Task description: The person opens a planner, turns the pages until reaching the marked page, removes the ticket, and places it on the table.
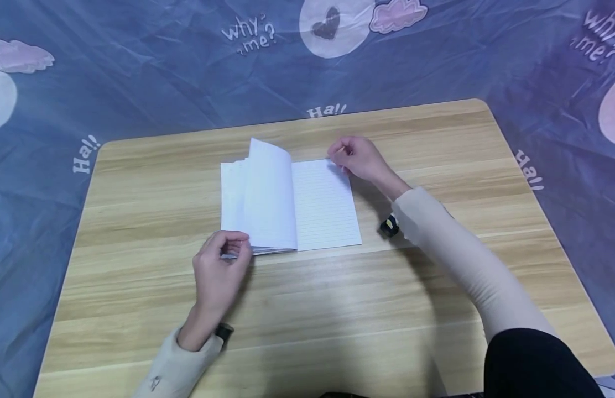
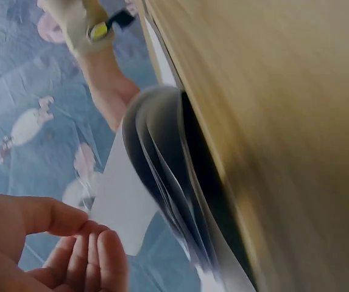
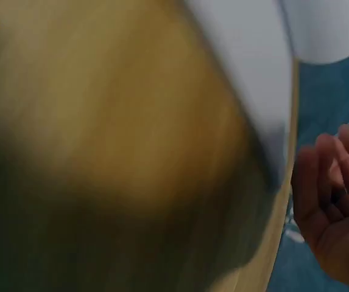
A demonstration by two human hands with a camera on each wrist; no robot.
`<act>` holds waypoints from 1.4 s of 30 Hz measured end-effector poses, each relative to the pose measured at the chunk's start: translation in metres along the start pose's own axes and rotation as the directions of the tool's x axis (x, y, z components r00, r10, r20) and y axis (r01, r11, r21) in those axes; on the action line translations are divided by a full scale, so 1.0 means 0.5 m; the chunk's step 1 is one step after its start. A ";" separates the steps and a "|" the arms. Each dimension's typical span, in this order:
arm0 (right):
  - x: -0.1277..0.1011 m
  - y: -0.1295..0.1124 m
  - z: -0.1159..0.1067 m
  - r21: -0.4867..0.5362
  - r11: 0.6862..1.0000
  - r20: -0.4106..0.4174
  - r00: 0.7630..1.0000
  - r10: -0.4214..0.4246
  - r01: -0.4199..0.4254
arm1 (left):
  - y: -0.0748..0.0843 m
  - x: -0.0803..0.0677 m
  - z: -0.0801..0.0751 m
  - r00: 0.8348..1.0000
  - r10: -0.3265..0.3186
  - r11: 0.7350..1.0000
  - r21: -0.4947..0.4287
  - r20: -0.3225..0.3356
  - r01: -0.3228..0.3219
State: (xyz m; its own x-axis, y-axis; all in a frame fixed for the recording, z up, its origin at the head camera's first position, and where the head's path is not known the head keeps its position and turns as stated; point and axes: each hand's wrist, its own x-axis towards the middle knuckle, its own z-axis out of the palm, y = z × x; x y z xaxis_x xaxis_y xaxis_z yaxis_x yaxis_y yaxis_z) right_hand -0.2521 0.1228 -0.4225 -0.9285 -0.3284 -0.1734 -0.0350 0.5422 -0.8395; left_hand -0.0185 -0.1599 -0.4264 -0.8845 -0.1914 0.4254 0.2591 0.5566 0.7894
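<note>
notebook (image 1: 307, 204): lying open mid-surface (image 1: 337, 309), spine running away from the person, lined page facing up, several leaves arching
left hand (image 1: 219, 272): pinching the near-left page corners
right hand (image 1: 357, 157): fingers curling at the far-right corner, grasp unclear

Wooden table (image 1: 337, 309), blue patterned sheet (image 1: 138, 72) (printed "why me?") beneath
</note>
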 end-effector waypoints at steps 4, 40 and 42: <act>-0.007 0.025 -0.005 -0.342 0.936 0.001 0.996 -0.090 0.085 | -0.018 0.002 -0.019 0.994 -0.098 0.994 0.053 0.058 0.095; -0.019 0.030 0.003 -0.570 0.775 -0.041 0.933 -0.359 0.273 | -0.059 0.041 -0.025 0.779 -0.477 0.842 0.464 0.406 0.274; -0.017 0.024 0.001 -0.527 0.805 -0.045 0.937 -0.347 0.273 | -0.056 0.043 -0.025 0.776 -0.479 0.842 0.464 0.410 0.274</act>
State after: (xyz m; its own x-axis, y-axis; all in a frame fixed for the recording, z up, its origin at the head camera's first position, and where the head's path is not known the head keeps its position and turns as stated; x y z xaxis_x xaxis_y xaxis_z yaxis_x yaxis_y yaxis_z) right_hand -0.2443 0.1318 -0.4314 -0.8740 -0.4615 0.1519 -0.4767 0.7540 -0.4520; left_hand -0.0398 -0.1898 -0.4337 -0.9697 -0.0833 -0.2295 -0.2043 0.7915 0.5760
